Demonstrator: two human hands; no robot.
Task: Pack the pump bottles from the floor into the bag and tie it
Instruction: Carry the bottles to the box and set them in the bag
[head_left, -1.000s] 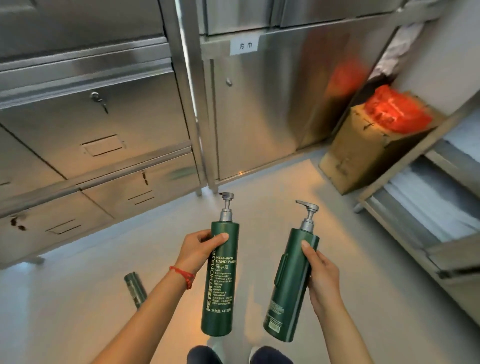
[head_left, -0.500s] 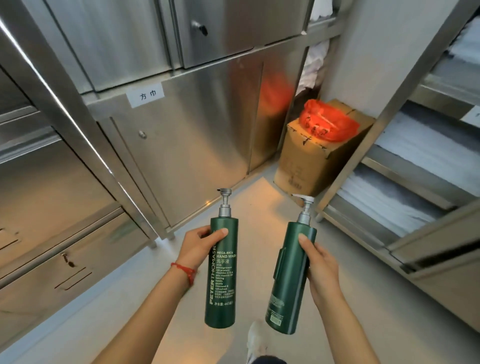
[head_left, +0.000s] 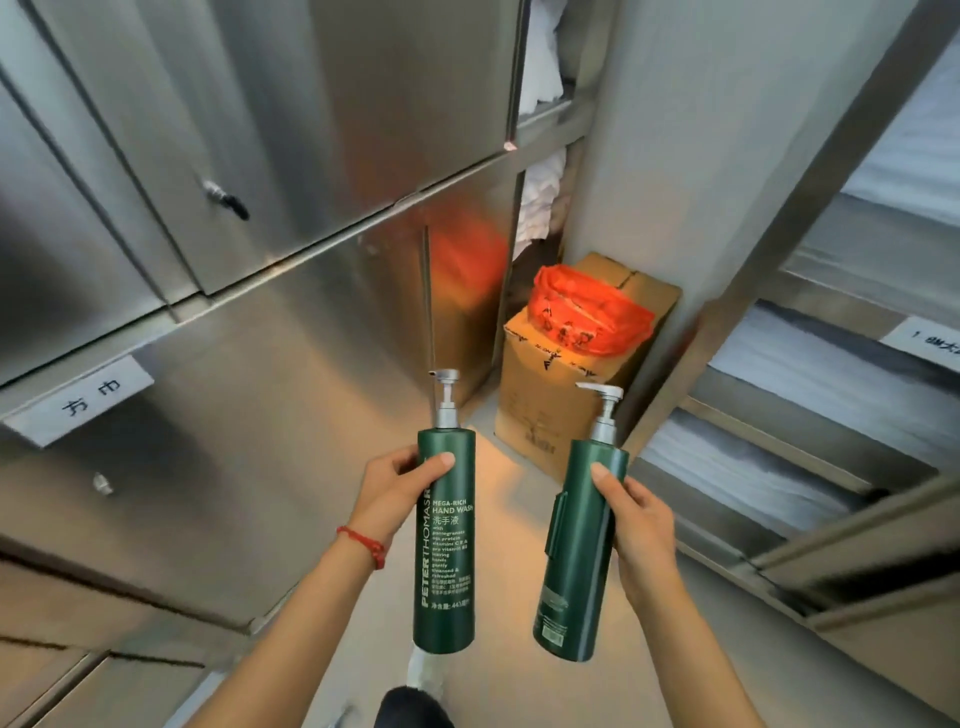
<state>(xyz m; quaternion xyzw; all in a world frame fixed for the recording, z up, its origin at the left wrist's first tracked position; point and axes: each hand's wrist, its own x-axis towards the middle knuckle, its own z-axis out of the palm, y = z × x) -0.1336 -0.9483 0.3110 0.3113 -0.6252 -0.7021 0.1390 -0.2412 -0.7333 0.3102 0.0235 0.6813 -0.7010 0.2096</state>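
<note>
Item: left hand (head_left: 397, 491), fingers wrapped round the upper body of a green pump bottle (head_left: 444, 540); bottle upright, label side facing the camera, held in the air above the floor (head_left: 498, 686).
Item: right hand (head_left: 636, 519), fingers closed round a second green bottle (head_left: 579, 561), tilted slightly, pump uppermost, also off the floor.
Item: orange bag (head_left: 589, 314), lying on top of a cardboard box (head_left: 540, 395) in the far corner, well apart from both bottles.
Item: steel cabinets (head_left: 260, 156), left side.
</note>
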